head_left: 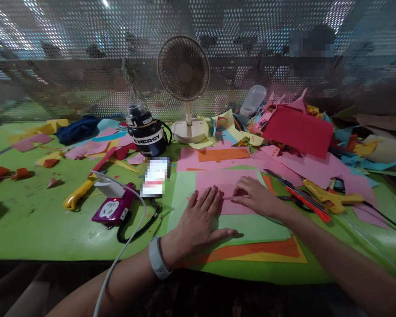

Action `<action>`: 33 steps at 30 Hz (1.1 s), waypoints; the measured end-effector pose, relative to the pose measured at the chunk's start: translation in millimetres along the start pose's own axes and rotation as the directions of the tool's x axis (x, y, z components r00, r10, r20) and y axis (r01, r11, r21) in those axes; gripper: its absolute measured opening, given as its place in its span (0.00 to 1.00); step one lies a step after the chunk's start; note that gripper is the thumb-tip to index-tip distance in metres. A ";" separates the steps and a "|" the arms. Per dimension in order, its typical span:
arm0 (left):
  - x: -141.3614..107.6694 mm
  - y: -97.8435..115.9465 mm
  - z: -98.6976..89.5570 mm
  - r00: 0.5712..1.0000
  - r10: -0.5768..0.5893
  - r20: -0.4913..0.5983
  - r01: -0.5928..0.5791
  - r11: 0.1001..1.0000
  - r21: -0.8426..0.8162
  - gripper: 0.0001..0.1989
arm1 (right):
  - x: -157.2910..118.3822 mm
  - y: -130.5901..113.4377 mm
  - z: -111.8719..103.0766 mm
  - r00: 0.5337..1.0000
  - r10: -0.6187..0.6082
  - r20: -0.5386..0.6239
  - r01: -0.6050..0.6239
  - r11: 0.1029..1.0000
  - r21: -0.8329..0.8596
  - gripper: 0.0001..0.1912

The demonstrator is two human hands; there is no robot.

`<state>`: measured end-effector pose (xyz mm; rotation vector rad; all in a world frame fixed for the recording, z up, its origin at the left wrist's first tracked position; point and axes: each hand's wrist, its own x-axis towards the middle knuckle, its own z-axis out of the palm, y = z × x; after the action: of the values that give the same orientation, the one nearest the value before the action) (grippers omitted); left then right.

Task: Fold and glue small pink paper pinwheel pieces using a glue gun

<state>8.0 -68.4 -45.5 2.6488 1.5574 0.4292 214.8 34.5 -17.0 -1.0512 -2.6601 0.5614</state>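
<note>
My left hand [199, 215] lies flat with its fingers stretched over a pink sheet [211, 178]; a grey band is around its wrist. Beneath the pink sheet is a larger pale green sheet [181, 211], on top of orange paper [251, 253] and yellow paper [297, 252]. My right hand [252, 198] has its fingertips pinched at one end of a thin pink paper roll [227, 197]. The roll's other end reaches the fingertips of my left hand, which partly hide it.
Left of the sheets are a phone [155, 176], a purple power adapter [114, 210] and a yellow-handled tool [79, 193]. Behind stand a black bottle [148, 138] and a fan [185, 68]. At right lie a red cutter [312, 200], a yellow glue gun [330, 196] and heaped paper scraps [297, 132].
</note>
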 end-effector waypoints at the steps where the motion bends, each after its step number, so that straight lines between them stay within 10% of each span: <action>1: 0.2 0.4 -0.4 1.000 -0.004 0.006 0.003 1.000 0.002 0.45 | -0.6 -0.2 0.1 1.000 0.014 -0.009 -0.014 1.000 -0.008 0.06; 12: 0.5 0.6 4.2 0.999 -0.033 -0.044 0.032 0.999 -0.006 0.45 | 2.8 -9.9 -0.8 0.992 0.123 -0.036 -0.127 0.985 -0.114 0.07; 22: 5.6 5.0 -9.6 0.986 -0.088 0.142 0.084 0.996 0.033 0.48 | -3.9 -9.9 -3.9 0.989 0.150 -0.009 -0.147 0.951 -0.271 0.11; 33: 3.9 4.3 -6.2 0.993 -0.064 0.100 0.059 0.997 0.059 0.46 | -35.1 15.4 -17.2 0.969 0.159 -0.190 -0.226 0.881 -0.416 0.14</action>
<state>11.9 -67.8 -38.0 2.6093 1.6386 0.2464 255.2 25.0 -10.5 -1.4254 -2.6196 -0.0980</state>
